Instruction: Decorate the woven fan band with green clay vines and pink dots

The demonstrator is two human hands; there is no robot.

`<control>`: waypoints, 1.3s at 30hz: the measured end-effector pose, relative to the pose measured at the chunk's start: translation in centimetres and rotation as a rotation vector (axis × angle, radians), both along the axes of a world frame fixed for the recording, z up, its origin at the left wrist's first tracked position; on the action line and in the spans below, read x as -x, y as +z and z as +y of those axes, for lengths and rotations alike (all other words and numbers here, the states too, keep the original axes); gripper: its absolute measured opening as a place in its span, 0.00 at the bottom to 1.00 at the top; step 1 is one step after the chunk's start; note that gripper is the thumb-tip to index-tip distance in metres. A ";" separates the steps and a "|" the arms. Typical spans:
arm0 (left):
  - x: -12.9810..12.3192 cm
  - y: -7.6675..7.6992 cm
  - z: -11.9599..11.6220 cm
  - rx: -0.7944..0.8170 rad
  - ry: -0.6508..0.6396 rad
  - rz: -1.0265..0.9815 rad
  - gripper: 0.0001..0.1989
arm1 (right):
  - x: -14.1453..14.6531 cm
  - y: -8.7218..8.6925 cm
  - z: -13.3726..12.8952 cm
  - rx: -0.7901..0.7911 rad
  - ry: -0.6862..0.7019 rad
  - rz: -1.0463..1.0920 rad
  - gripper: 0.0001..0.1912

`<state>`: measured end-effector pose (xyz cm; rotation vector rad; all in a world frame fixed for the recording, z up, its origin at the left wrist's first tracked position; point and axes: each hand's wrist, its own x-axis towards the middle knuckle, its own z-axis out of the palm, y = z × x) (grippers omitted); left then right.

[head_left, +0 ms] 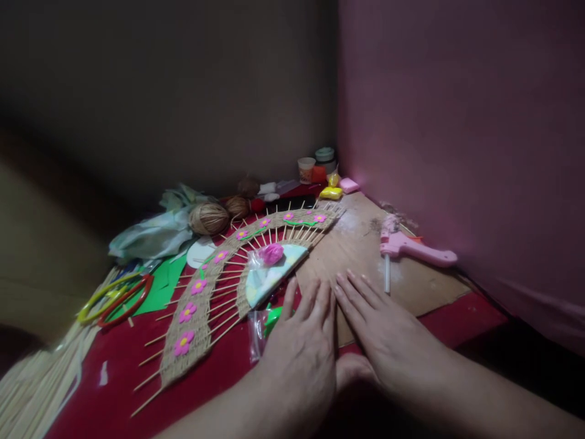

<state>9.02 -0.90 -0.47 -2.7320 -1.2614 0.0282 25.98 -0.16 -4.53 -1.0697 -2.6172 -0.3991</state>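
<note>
My left hand (301,335) lies palm down with its fingers stretched out, at the near edge of a brown cardboard sheet (411,292). Beside it, my right hand (379,323) rests flat on the cardboard, fingers straight and close together. What lies under the palms, if anything, is hidden. Left of my hands is a half-round woven fan (183,311) of sticks and twine, with pink flowers and a pale patterned centre (269,277). A clear bag of bright pink material (271,253) sits on that centre. Against my left fingers lies a plastic bag with green material (273,318).
A pink glue gun (420,249) lies on the cardboard's right side, near the pink wall. Twine balls (209,218), a pale cloth-like bundle (153,238), small cups (306,171) and yellow packets (331,193) stand behind. Yellow-handled scissors (107,299) and long pale strips (46,384) are at left.
</note>
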 end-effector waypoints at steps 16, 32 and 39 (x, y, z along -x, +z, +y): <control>0.2 -0.4 1.3 -0.004 0.075 0.067 0.44 | 0.9 -0.3 1.5 0.078 -0.068 0.107 0.34; 0.6 -0.3 1.7 -0.036 0.120 0.071 0.45 | 1.0 1.4 2.6 0.085 -0.104 0.047 0.39; 0.0 0.0 1.2 0.028 0.067 0.085 0.46 | 1.4 0.4 1.7 0.038 -0.073 0.038 0.39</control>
